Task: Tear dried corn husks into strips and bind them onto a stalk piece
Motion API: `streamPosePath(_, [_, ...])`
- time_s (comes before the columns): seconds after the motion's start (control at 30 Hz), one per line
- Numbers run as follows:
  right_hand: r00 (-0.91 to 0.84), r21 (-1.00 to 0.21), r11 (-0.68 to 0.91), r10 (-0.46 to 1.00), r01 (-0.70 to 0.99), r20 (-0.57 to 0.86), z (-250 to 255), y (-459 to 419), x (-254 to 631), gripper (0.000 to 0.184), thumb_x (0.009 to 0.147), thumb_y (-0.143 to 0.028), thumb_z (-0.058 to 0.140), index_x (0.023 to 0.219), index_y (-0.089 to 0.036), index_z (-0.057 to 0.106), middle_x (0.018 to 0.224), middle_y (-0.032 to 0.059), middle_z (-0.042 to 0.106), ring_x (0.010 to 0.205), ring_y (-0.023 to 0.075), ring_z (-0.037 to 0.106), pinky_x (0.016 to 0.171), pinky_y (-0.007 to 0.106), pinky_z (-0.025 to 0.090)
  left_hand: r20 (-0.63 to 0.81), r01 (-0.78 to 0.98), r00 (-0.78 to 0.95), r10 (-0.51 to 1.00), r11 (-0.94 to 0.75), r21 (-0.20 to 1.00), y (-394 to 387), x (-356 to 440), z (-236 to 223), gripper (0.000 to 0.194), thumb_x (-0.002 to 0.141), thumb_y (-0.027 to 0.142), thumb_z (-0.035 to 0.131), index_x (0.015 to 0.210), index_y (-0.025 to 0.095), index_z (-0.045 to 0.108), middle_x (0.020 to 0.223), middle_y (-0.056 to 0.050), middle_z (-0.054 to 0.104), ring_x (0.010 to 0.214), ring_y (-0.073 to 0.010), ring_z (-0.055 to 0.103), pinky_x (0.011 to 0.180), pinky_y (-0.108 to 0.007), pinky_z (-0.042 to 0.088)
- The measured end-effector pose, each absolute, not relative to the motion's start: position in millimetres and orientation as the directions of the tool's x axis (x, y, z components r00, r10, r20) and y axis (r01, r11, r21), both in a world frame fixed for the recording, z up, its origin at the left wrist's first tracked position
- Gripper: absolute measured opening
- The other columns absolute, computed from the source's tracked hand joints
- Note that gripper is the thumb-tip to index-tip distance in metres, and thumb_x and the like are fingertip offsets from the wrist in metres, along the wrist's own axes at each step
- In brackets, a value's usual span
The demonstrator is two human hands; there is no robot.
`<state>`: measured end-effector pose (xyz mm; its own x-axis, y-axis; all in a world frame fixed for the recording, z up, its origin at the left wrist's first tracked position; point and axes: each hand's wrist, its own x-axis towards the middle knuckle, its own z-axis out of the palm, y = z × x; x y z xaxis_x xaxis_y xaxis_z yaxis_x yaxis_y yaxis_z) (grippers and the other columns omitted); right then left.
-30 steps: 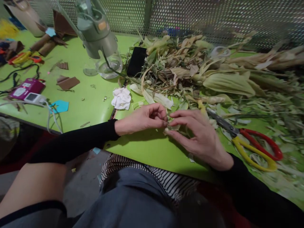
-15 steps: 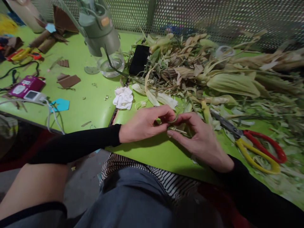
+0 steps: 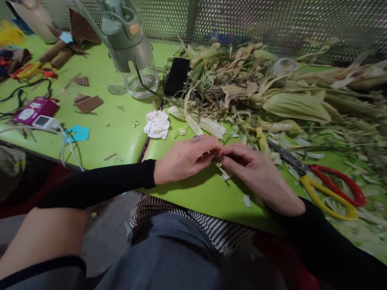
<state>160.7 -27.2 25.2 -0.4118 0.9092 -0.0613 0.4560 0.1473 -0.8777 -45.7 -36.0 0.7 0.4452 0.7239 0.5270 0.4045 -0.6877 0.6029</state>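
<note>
Above the front of the green table, my left hand (image 3: 189,157) and my right hand (image 3: 256,167) meet with their fingertips pinched together. Between them is a thin greenish strip of corn husk, now almost wholly hidden by the fingers. Pale husk scraps (image 3: 223,174) show just below the pinch. A crumpled white tissue (image 3: 157,124) lies beyond my left wrist. To the right of my right hand rest scissors (image 3: 302,168) with one red and one yellow handle. Behind both hands spreads a heap of corn husks (image 3: 298,106).
A black phone (image 3: 177,76) leans against the heap, beside a grey-green bottle with a clear base (image 3: 141,82). Leftward lie brown cardboard pieces (image 3: 88,103), a blue paper shape (image 3: 78,133) and a purple device (image 3: 36,109) with white cables. A perforated metal panel (image 3: 248,24) borders the back.
My fingertips have drawn closer together, and the green strip that showed between them is now mostly covered. My right hand has shifted slightly, baring a white scrap on the table.
</note>
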Motion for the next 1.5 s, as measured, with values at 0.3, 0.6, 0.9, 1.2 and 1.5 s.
streamPosePath(0.3, [-0.371, -0.873, 0.106, 0.924, 0.475, -0.089, 26, -31, 157, 0.013, 0.084, -0.032, 0.064, 0.077, -0.021, 0.064, 0.076, 0.0019, 0.059, 0.068, 0.0152, 0.052, 0.059, 0.029, 0.04, 0.487, 0.443, 0.473, 0.734, -0.676, 0.589, -38, -44, -2, 0.01, 0.095, 0.01, 0.054, 0.1, 0.016, 0.06, 0.096, -0.003, 0.071, 0.081, -0.0097, 0.066, 0.069, -0.02, 0.05])
streamPosePath(0.6, [-0.397, -0.904, -0.006, 0.897, 0.428, -0.194, 27, -30, 160, 0.032, 0.084, -0.05, 0.07, 0.094, -0.02, 0.068, 0.079, 0.0015, 0.063, 0.064, 0.0135, 0.051, 0.055, 0.027, 0.04, 0.401, 0.414, 0.441, 0.803, -0.579, 0.703, -37, -41, 2, 0.011, 0.09, 0.008, 0.059, 0.098, 0.016, 0.061, 0.095, -0.002, 0.07, 0.08, -0.0091, 0.065, 0.07, -0.02, 0.049])
streamPosePath(0.9, [-0.49, -0.842, 0.201, 0.867, 0.501, -0.085, 30, -24, 176, 0.033, 0.089, -0.053, 0.067, 0.079, -0.022, 0.069, 0.079, 0.0036, 0.067, 0.07, 0.0178, 0.059, 0.063, 0.032, 0.044, 0.141, 0.164, 0.363, 0.921, -0.212, 0.963, -22, -51, 5, 0.007, 0.089, 0.015, 0.059, 0.096, 0.014, 0.062, 0.089, -0.002, 0.069, 0.076, -0.0084, 0.063, 0.071, -0.021, 0.05])
streamPosePath(1.2, [-0.415, -0.922, 0.212, 0.908, 0.324, 0.063, 30, -33, 170, 0.028, 0.087, -0.049, 0.072, 0.079, -0.023, 0.064, 0.103, 0.0055, 0.069, 0.071, 0.0136, 0.059, 0.062, 0.03, 0.049, -0.117, 0.264, 0.522, 0.845, -0.03, 0.964, -23, -52, 8, 0.016, 0.096, 0.029, 0.056, 0.097, 0.015, 0.064, 0.081, -0.002, 0.071, 0.07, -0.0099, 0.065, 0.068, -0.023, 0.051])
streamPosePath(1.5, [-0.518, -0.991, -0.108, 0.844, 0.084, -0.136, 25, -33, 167, 0.038, 0.089, -0.056, 0.07, 0.082, -0.022, 0.053, 0.077, -0.0003, 0.069, 0.048, 0.0071, 0.05, 0.043, 0.022, 0.04, -0.128, 0.235, 0.674, 0.727, -0.046, 0.971, -25, -55, 23, 0.044, 0.101, 0.054, 0.045, 0.081, 0.016, 0.059, 0.074, 0.001, 0.06, 0.063, -0.0077, 0.056, 0.06, -0.021, 0.049])
